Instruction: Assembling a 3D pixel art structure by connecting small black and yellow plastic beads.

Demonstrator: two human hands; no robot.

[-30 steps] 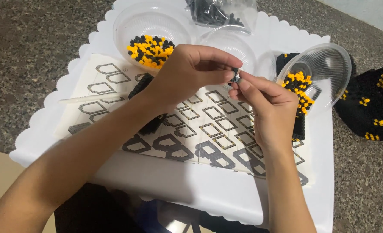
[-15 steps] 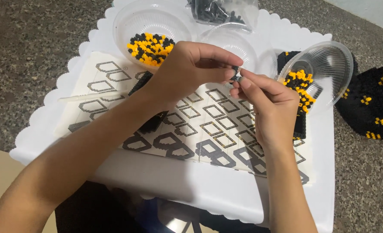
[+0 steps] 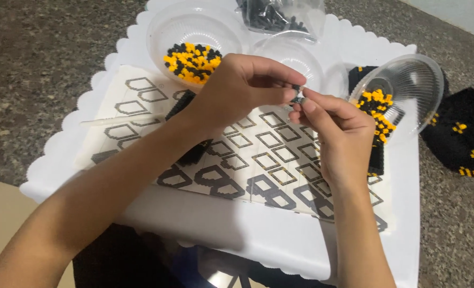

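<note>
You are wearing the single head camera; it is looking steeply down and forward, sitting close over your left hand (image 3: 242, 90) and right hand (image 3: 338, 133) above the white scalloped tray (image 3: 402, 213).

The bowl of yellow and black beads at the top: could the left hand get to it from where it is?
Probably yes. The left hand sits right beside the bowl, nothing lies between them, and the bowl is open on top. It would first have to let go of the small piece pinched with the right hand.
</note>
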